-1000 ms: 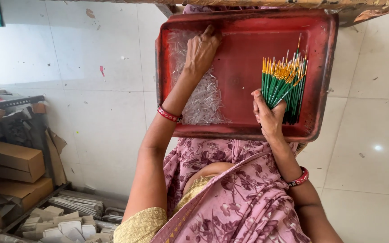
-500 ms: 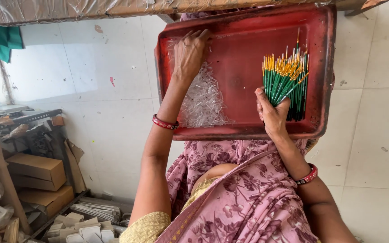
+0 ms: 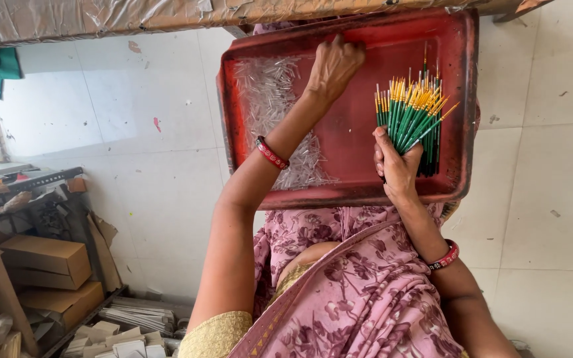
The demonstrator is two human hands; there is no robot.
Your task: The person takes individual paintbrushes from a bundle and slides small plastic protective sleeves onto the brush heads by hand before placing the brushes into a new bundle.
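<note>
The left hand (image 3: 334, 65) now sits further toward the far rim of the red tray (image 3: 353, 192) than a second ago, off the heap of clear plastic tubes (image 3: 270, 93) it was touching then and onto bare red tray floor to the right of the heap, fingers curled down. The right hand (image 3: 396, 166) now holds the bundle of green brushes (image 3: 411, 116) a little more upright, the yellow tips fanning less to the right.
</note>
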